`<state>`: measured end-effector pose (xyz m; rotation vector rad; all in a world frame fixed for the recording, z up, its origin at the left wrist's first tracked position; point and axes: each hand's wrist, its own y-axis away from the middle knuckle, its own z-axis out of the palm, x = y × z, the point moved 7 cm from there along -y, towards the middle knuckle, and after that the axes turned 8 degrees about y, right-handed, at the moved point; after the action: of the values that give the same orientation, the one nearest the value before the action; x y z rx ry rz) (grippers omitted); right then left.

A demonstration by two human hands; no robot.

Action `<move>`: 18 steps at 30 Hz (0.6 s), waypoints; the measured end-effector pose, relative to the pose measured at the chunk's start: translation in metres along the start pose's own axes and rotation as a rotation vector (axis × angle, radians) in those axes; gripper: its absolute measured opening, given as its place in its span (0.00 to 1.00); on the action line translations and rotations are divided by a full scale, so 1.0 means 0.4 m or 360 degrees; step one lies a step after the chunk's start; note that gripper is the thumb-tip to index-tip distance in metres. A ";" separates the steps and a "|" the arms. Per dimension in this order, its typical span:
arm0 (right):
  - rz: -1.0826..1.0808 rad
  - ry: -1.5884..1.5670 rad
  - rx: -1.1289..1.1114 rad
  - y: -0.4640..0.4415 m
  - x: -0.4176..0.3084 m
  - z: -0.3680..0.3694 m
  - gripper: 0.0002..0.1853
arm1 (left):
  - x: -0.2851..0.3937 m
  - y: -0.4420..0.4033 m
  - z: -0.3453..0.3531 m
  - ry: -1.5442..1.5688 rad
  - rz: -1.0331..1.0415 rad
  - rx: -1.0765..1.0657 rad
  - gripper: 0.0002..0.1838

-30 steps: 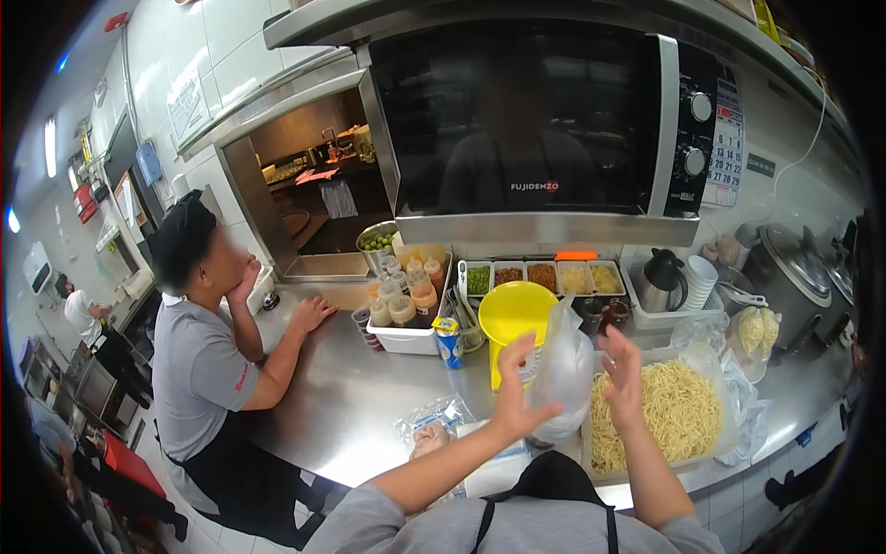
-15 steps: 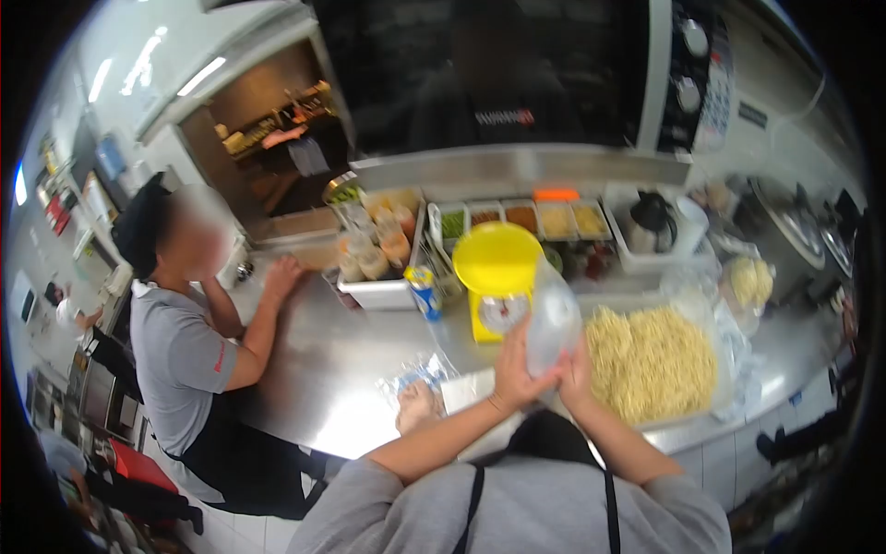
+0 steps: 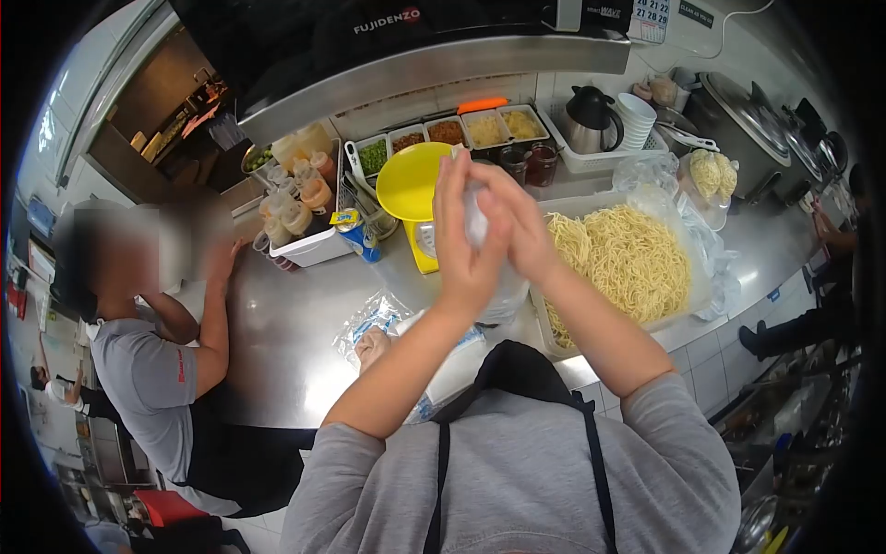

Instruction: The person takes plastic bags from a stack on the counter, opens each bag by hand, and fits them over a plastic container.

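Observation:
A translucent plastic bag is pressed between my two hands, its lower part hanging beneath them. My left hand lies along one side with its fingers pointing up. From the other side my right hand closes in, and the fingertips of both meet at the top. Just beyond them stands a yellow kitchen scale with a wide pan, partly covered by my left hand. To the right is a tray of noodles.
Sauce bottles fill a white bin beside a blue-and-yellow can. Behind the scale are ingredient pans. A thermos jug stands in a white basket. Bagged noodles sit at right. A co-worker leans on the counter at left.
My hands have risen with the plastic bag and come together near their fingertips; before, they were lower and cupped around its puffed-up body. The camera view has tilted and shifted.

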<state>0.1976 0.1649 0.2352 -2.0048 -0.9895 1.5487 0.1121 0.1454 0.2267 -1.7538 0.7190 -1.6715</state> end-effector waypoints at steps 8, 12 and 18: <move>0.0446 -0.0243 0.0213 0.143 0.156 0.026 0.31 | -0.081 0.100 -0.006 -0.0060 -0.0298 0.0084 0.54; 0.0509 0.0058 0.0053 0.207 0.188 0.036 0.31 | -0.147 0.168 -0.026 -0.0168 -0.0464 -0.0072 0.55; 0.0600 0.0285 -0.0098 0.284 0.160 0.013 0.31 | -0.203 0.276 -0.060 -0.0013 -0.0335 0.0048 0.53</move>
<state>0.2327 0.1372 0.1127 -2.4310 -0.6214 1.4947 0.0859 0.1304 0.0909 -1.8670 0.5173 -1.8012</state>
